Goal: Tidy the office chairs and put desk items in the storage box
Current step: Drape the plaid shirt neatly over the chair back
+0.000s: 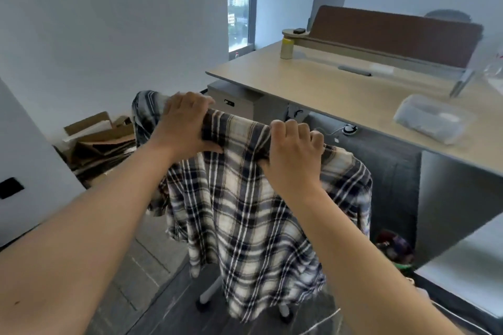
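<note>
Mid-frame, both hands, left (187,124) and right (292,149), clench the chair top through the shirt (245,212). Pushed toward the worktop (340,95), the loose shirt may slide off

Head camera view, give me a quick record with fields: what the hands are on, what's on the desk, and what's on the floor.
left hand: gripping the top edge of the chair back through the plaid shirt
right hand: gripping the same edge, to the right
chair: mostly hidden by the draped shirt; wheeled base visible below
desk: holds a yellow-lidded jar, a clear plastic box and a pen
floor: flattened cardboard against the left wall
under desk: grey drawer cabinet
</note>
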